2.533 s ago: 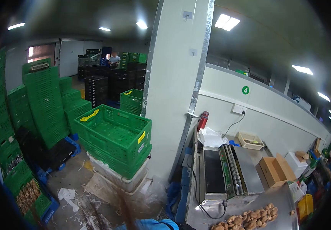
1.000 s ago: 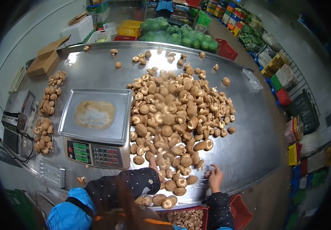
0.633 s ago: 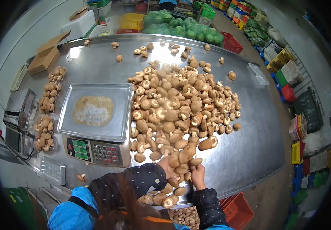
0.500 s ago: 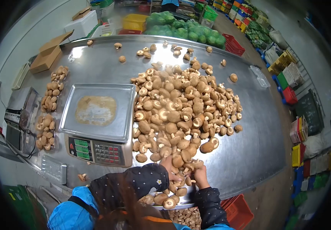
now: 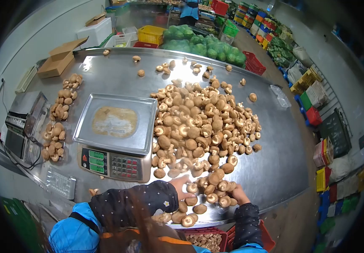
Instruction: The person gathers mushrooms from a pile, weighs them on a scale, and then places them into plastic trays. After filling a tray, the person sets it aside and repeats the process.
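A cluster of brown-capped shiitake mushrooms (image 5: 212,184) lies between my two hands near the front of the metal table. At the cluster's left side my left hand (image 5: 181,187) is open, thumb and fingers apart around the nearest caps. My right hand (image 5: 239,194) curls its fingers about the mushrooms at the right end, where the fingertips are partly hidden. A few loose mushrooms (image 5: 188,220) rest by the front edge, below my left hand. Behind the cluster spreads a large heap of shiitake mushrooms (image 5: 207,116).
A digital scale (image 5: 116,126) stands left of the heap. Beyond it are filled mushroom packs (image 5: 54,137), a clear plastic tray (image 5: 60,182) and a wrapping machine (image 5: 24,122). Red crates (image 5: 220,236) sit below the front edge. A person (image 5: 188,12) is in the background.
My hands have moved apart, the left slightly leftward and the right to the right. More mushrooms now show clustered between them. The camera view has shifted a little.
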The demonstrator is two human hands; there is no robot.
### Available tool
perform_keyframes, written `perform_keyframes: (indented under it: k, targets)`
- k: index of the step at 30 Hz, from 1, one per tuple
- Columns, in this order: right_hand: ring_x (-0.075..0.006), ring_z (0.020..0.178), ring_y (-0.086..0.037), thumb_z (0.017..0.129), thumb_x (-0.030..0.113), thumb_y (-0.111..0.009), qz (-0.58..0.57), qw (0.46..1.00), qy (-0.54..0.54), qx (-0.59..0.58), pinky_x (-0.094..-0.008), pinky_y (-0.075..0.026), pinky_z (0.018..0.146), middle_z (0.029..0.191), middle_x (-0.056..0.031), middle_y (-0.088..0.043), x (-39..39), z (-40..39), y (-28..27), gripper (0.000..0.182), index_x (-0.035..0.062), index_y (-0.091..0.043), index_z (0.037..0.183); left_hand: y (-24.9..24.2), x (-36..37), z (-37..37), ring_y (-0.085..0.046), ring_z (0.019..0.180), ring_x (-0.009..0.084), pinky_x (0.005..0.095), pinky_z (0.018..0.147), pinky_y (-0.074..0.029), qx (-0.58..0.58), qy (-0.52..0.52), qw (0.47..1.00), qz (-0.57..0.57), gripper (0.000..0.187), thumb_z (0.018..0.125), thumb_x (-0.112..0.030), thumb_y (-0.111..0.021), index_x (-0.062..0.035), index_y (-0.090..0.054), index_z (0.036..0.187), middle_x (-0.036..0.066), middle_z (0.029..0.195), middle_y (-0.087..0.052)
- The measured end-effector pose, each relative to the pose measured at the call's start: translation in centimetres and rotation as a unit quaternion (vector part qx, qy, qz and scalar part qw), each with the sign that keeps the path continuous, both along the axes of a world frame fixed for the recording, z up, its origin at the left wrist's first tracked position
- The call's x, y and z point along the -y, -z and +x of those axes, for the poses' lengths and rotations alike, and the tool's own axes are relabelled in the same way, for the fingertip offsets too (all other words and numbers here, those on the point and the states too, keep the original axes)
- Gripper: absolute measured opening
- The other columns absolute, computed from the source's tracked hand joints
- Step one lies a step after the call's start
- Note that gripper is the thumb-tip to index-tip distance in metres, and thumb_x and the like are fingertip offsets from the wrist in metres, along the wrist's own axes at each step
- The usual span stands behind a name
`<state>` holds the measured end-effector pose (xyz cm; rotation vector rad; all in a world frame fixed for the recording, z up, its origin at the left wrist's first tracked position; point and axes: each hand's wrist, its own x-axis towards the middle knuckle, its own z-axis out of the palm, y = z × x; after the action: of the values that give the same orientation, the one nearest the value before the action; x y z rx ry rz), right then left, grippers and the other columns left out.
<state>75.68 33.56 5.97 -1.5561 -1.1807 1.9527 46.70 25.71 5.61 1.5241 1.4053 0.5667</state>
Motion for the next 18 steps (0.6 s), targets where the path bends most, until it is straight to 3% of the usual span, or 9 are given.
perform_keyframes:
  k: [2, 5, 6, 7, 10, 11, 14, 17, 18]
  targets:
    - [-0.0178, 0.076, -0.063, 0.085, 0.013, -0.058, 0.051, 0.994, -0.006, 0.094, -0.0330, -0.053, 0.067, 0.091, -0.0089, -0.063, 0.1, 1.1, 1.4, 0.020, -0.0013, -0.061, 0.100, -0.1, 0.5, -0.3, -0.056, 0.101, 0.0321, 0.0386, 0.087, -0.044, -0.002, 0.007, 1.000, -0.015, 0.064, 0.068, -0.044, -0.075, -0.0046, -0.055, 0.113, 0.019, 0.105, -0.058]
    - [-0.0217, 0.081, -0.064, 0.088, 0.016, -0.052, -0.073, 0.993, 0.088, -0.027, -0.0346, -0.054, 0.070, 0.097, -0.0120, -0.063, 2.7, -0.9, -3.5, 0.027, -0.0008, -0.058, 0.109, 0.7, 1.5, -0.5, -0.057, 0.099, 0.0312, 0.0384, 0.086, -0.045, 0.015, 0.002, 1.000, 0.004, 0.065, 0.064, -0.046, -0.078, -0.0033, -0.058, 0.109, 0.018, 0.104, -0.058]
    - [-0.0223, 0.086, -0.064, 0.088, 0.016, -0.052, -0.060, 0.991, 0.085, 0.080, -0.0345, -0.054, 0.073, 0.103, -0.0130, -0.061, 3.5, -3.8, -7.0, 0.031, -0.0001, -0.054, 0.115, 0.5, 1.8, -0.5, -0.056, 0.101, 0.0316, 0.0387, 0.088, -0.044, 0.020, -0.009, 1.000, -0.017, 0.072, 0.061, -0.047, -0.079, -0.0025, -0.056, 0.112, 0.019, 0.107, -0.057]
    - [-0.0223, 0.086, -0.064, 0.088, 0.016, -0.052, -0.055, 0.992, 0.083, 0.083, -0.0345, -0.054, 0.073, 0.103, -0.0130, -0.061, 3.8, -3.9, -7.4, 0.031, -0.0001, -0.054, 0.115, 0.3, 2.0, -0.6, -0.056, 0.103, 0.0320, 0.0390, 0.089, -0.044, 0.025, -0.021, 0.999, -0.038, 0.079, 0.058, -0.049, -0.080, -0.0016, -0.053, 0.116, 0.019, 0.110, -0.056]
    - [-0.0222, 0.089, -0.063, 0.088, 0.016, -0.054, -0.064, 0.995, 0.061, -0.046, -0.0342, -0.054, 0.076, 0.106, -0.0126, -0.060, 4.3, -4.4, -6.9, 0.033, 0.0005, -0.053, 0.117, 1.3, 1.7, -1.7, -0.051, 0.111, 0.0332, 0.0384, 0.095, -0.040, 0.132, 0.006, 0.991, 0.011, 0.098, 0.053, -0.051, -0.083, -0.0008, -0.042, 0.127, 0.022, 0.120, -0.051]
    - [-0.0222, 0.089, -0.063, 0.088, 0.017, -0.054, -0.067, 0.992, 0.051, -0.091, -0.0340, -0.054, 0.077, 0.107, -0.0124, -0.060, 4.4, -4.7, -6.8, 0.034, 0.0007, -0.052, 0.118, 1.6, 1.3, -2.0, -0.045, 0.119, 0.0342, 0.0379, 0.100, -0.036, 0.145, 0.021, 0.989, 0.021, 0.113, 0.050, -0.049, -0.085, -0.0014, -0.027, 0.135, 0.026, 0.129, -0.043]
    - [-0.0222, 0.091, -0.062, 0.088, 0.017, -0.055, -0.076, 0.980, 0.021, -0.180, -0.0338, -0.053, 0.078, 0.109, -0.0121, -0.060, 4.6, -7.3, -7.7, 0.035, 0.0011, -0.052, 0.119, -1.2, 1.4, -3.1, -0.047, 0.116, 0.0296, 0.0384, 0.096, -0.040, 0.152, 0.019, 0.987, 0.056, 0.118, 0.055, -0.029, -0.088, -0.0083, -0.011, 0.142, 0.021, 0.133, -0.037]
    - [-0.0207, 0.086, -0.060, 0.086, 0.020, -0.057, -0.043, 0.987, -0.056, -0.142, -0.0359, -0.052, 0.074, 0.105, -0.0106, -0.058, 4.1, -12.0, -9.7, 0.038, 0.0003, -0.049, 0.117, -2.3, 1.1, -5.4, -0.045, 0.117, 0.0312, 0.0403, 0.096, -0.041, 0.242, 0.040, 0.966, 0.083, 0.122, 0.052, -0.022, -0.089, -0.0109, -0.008, 0.142, 0.021, 0.139, -0.027]
    - [-0.0212, 0.085, -0.061, 0.086, 0.020, -0.056, -0.046, 0.986, -0.114, -0.117, -0.0352, -0.053, 0.073, 0.105, -0.0108, -0.058, 2.8, -13.0, -8.6, 0.037, 0.0007, -0.049, 0.117, -4.5, 1.4, -6.9, -0.041, 0.121, 0.0319, 0.0410, 0.097, -0.040, 0.158, 0.029, 0.981, 0.113, 0.122, 0.051, -0.020, -0.089, -0.0132, -0.009, 0.142, 0.021, 0.139, -0.024]
